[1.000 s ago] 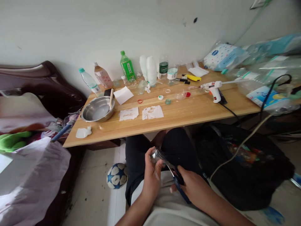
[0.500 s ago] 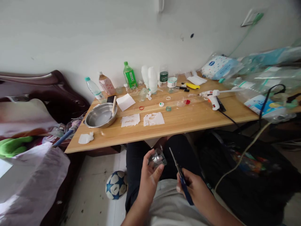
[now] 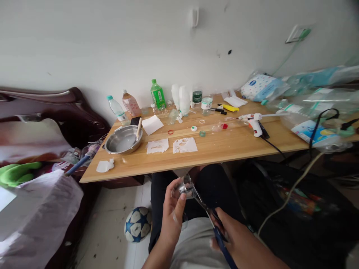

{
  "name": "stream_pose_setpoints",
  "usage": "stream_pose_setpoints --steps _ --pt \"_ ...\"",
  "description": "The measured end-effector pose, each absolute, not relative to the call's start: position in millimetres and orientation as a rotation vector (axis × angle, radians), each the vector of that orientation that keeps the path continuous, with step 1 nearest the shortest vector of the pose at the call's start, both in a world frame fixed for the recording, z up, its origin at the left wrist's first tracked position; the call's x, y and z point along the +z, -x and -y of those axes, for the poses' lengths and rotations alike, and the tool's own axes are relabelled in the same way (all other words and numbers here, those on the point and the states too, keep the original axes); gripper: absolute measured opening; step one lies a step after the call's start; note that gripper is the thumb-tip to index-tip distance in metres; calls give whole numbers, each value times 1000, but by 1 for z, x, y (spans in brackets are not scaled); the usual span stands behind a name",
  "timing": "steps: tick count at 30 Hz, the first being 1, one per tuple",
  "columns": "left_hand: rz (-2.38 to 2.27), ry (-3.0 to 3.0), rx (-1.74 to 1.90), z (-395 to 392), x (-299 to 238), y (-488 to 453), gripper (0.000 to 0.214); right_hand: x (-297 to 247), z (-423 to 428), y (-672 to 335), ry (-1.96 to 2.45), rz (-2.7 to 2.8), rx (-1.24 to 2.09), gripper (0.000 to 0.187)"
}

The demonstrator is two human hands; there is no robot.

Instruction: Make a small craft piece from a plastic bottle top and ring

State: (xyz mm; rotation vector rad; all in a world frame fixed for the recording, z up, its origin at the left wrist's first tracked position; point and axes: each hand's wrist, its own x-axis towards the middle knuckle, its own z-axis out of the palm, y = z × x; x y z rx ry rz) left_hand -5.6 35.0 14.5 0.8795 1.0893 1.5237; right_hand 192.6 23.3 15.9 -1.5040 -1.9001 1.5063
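Left hand (image 3: 171,215) has the plastic piece (image 3: 185,185) pinched between fingers and thumb (image 3: 180,204), lower middle of the frame, just below where the counter (image 3: 224,147) ends. It's clear, kinda cup-shaped, looks thin. Right hand (image 3: 231,224), further right and lower, is wrapped around the scissors (image 3: 221,243), blades angled up-left with the tips at the piece's right side. From my end I can't tell if they're biting in or just resting there, too small and see-through.

What bugs me: that thumb is really near the blade tips. Curved plastic is slick, so if the tips skate off instead of catching, I'd guess they head straight for it. Next worry is grip. Squeeze too hard and the thing probably buckles and any cut wanders or cracks; too loose and it spins. Also it's all held up over the lap (image 3: 214,183) with nothing bracing it, so a fumble likely dumps it there or on the floor (image 3: 109,224) by the ball (image 3: 137,224), lower left of center.
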Motion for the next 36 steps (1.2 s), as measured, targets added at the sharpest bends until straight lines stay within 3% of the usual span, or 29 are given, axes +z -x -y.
stream_pose_setpoints --steps 13,27,32,36 --pt "-1173 -887 1471 -36 17 -7 50 24 -29 -184 1556 1915 1431 19" --pt "-1271 -931 1491 -36 7 -9 49 11 -29 -183 1797 2087 1171 26" --pt "-1362 -1024 1536 -37 -6 -9 49 -9 -28 -185 1603 1697 1276 38" --pt "-1356 -979 1475 -38 -11 -8 51 -3 -26 -188 1329 1307 1467 31"
